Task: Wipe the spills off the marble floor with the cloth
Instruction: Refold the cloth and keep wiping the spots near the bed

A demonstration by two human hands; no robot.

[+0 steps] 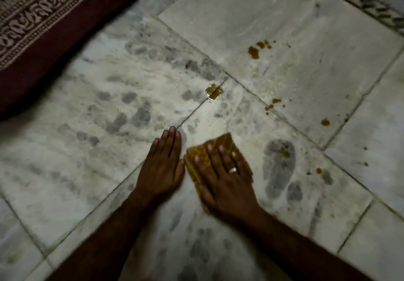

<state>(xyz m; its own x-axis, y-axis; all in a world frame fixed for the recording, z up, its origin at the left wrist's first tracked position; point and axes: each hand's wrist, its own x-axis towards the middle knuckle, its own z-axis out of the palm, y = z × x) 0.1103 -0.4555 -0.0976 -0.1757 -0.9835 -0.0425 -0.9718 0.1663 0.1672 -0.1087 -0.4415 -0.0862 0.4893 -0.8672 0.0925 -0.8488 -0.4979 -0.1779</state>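
Right hand [225, 178] flat, fingers spread, pressing folded yellow cloth [220, 147] on white marble floor [109, 97]. Left hand [162, 167] flat, released, beside. Several brown spills [214, 91] ahead, unobstructed. Patterned maroon rug [39, 25] upper left.

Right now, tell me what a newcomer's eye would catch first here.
Two hands near the middle: the right hand presses flat on a yellow cloth, the left hand rests flat on the marble floor beside it. Brown spills dot the tiles beyond, and a patterned rug fills the upper left.
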